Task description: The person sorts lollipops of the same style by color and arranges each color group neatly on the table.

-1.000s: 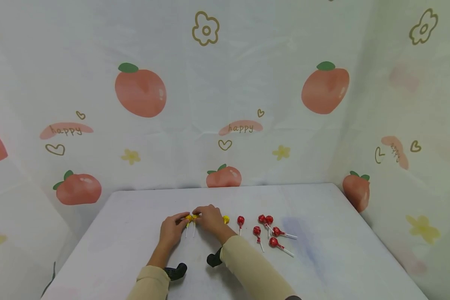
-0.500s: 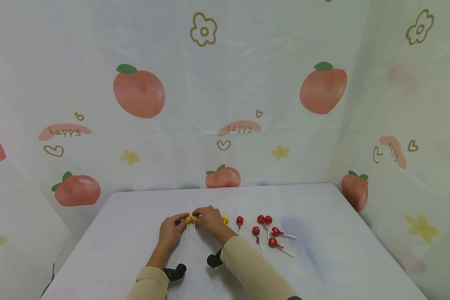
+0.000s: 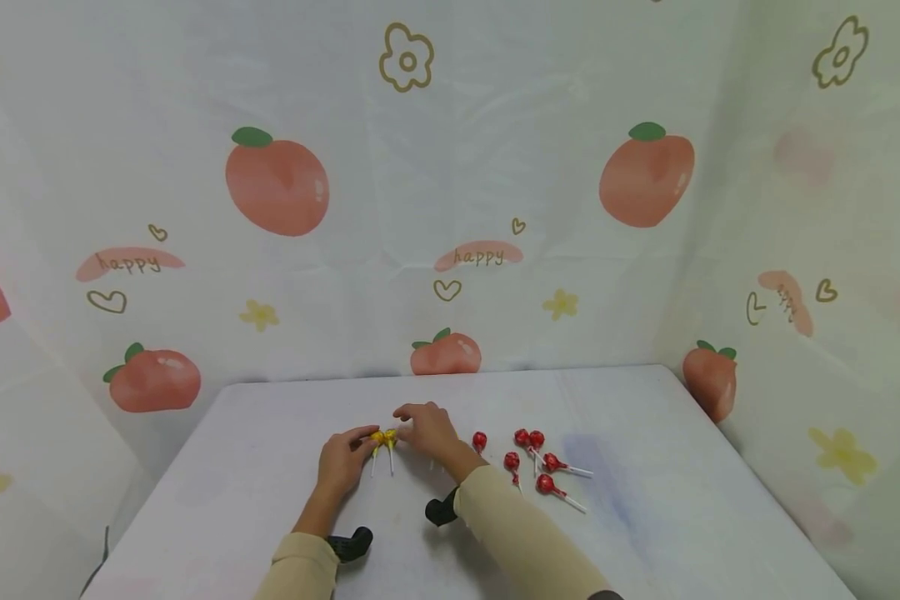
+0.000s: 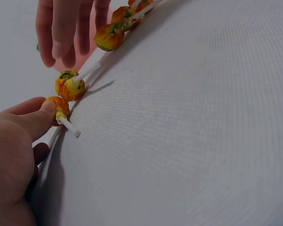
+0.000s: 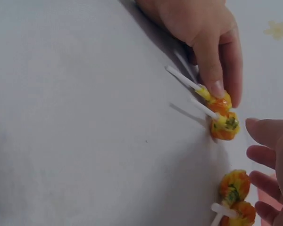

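The left hand (image 3: 342,461) pinches a round, yellow-orange, wrapped lollipop (image 4: 62,106); a matching lollipop (image 4: 67,88) touches its right side, the right hand (image 3: 430,432), holding nothing, just beyond. A light, steady pinch should prevent rolling.

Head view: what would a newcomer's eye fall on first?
Probably the big printed fruits on the white backdrop behind the table. Next, perhaps, the bright red lollipops lying to the right of the right hand, and the yellow lollipop pinched in the left hand.
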`<state>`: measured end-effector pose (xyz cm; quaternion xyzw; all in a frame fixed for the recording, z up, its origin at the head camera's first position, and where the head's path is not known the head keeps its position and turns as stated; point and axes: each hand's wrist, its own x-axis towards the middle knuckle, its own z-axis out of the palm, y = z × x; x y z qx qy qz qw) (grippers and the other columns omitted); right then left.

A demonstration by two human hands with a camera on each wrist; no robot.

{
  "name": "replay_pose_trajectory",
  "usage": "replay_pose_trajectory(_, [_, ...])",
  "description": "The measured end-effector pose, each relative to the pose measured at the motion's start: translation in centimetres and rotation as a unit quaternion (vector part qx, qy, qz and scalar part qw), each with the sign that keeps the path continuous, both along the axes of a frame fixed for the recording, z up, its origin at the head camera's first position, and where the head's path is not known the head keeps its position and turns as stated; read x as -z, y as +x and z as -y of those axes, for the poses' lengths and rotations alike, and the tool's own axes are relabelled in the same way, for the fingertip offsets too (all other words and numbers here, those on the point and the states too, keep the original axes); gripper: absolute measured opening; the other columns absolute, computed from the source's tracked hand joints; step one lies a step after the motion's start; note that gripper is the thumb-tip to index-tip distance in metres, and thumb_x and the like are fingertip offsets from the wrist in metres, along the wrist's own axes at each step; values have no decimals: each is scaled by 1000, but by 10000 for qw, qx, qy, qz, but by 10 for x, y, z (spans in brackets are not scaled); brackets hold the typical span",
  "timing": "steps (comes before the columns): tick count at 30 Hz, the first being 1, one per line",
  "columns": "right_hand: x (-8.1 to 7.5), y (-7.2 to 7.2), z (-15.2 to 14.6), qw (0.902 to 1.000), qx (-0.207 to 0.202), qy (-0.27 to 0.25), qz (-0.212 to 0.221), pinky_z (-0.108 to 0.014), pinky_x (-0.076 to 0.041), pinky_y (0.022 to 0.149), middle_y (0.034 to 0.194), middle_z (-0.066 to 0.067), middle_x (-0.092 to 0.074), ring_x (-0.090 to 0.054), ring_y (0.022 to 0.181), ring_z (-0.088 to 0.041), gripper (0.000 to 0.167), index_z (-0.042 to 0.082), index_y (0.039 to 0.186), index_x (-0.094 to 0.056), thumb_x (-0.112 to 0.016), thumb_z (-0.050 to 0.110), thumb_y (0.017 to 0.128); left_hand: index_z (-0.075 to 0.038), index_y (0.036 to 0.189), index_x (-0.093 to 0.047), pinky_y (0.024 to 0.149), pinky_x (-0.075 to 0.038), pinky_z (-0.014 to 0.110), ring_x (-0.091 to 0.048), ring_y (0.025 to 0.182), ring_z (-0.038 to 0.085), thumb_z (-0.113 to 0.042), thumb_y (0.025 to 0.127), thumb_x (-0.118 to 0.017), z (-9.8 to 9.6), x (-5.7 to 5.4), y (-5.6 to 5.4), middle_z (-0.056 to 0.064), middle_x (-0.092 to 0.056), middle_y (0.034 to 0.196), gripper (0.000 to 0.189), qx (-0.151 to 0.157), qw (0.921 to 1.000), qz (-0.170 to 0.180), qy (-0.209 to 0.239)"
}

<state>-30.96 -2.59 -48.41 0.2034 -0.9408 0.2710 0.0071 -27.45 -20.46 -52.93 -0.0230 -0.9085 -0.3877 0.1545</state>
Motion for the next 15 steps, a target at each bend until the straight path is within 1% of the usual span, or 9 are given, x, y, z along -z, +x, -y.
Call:
replay_pose_trajectory(3, [-2, 0, -4, 10000, -8, -28, 56, -39, -43, 91, 106, 5, -68, -54, 100, -18, 28, 21, 118, -69, -70, 25, 90, -8, 114, -73, 91, -43, 53, -61, 101, 32, -10, 89, -71, 1, -1, 0, 13, -69, 110, 25, 11, 10000, 60, -4])
replay_pose_trajectory(7, [1, -1, -4, 10000, -27, 43, 80, -38, -44, 90, 105, 7, -68, -54, 98, -17, 27, 21, 116, -70, -71, 26, 90, -9, 115, -73, 93, -41, 54, -59, 104, 33, -12, 89, -71, 1, -2, 1, 14, -69, 112, 26, -35, 9999, 167, -1])
replay_pose_trajectory(11, [8, -2, 1, 9991, -120, 355, -221, -36, -43, 88, 104, 7, -69, -54, 95, -16, 26, 22, 114, -72, -71, 28, 89, -9, 115, -72, 92, -42, 53, -59, 103, 32, -12, 89, -71, 0, -2, 1, 13, -69, 111, 26, -35, 9999, 166, 9])
replay_pose_trajectory(15, [13, 0, 6, 9954, -174, 774, -544, -36, -43, 86, 107, 7, -70, -54, 93, -16, 28, 24, 113, -72, -72, 34, 87, -8, 115, -72, 90, -43, 52, -60, 101, 31, -11, 89, -70, -1, -3, 1, 13, -69, 110, 26, -11, 9999, 133, -6])
